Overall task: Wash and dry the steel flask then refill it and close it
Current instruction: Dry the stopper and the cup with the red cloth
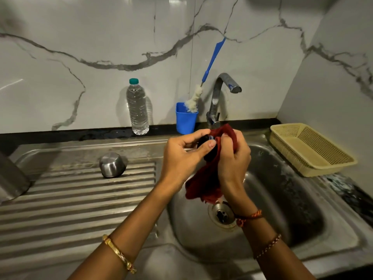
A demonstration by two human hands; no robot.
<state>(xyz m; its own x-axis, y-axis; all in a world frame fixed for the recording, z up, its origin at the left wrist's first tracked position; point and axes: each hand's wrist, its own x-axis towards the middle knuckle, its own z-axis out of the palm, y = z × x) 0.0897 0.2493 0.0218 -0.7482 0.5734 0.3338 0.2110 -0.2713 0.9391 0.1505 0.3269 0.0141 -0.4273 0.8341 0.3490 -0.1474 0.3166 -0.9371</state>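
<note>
Over a steel sink (333,235) at centre right of the frame, a person's left hand (181,156) gripped a small dark stopper-like cap (207,147), fingers curled round it, while the right hand (232,158) pinched a dark red cloth (203,182) bunched against that cap, the two hands pressed close together. The cloth's loose end hung down above the drain (222,215). A steel cup-shaped lid (112,164) sat upside down on the ribbed draining board (70,199) at left of centre. At the far left edge stood a tall steel body (12,178), only partly in view, apparently the flask. Against the marble wall in the upper middle stood a clear water bottle (137,110) with a green cap, a blue cup (185,121) holding a blue-handled bottle brush (210,63), and the tap (219,98). A cream plastic basket (308,150) lay at right.
</note>
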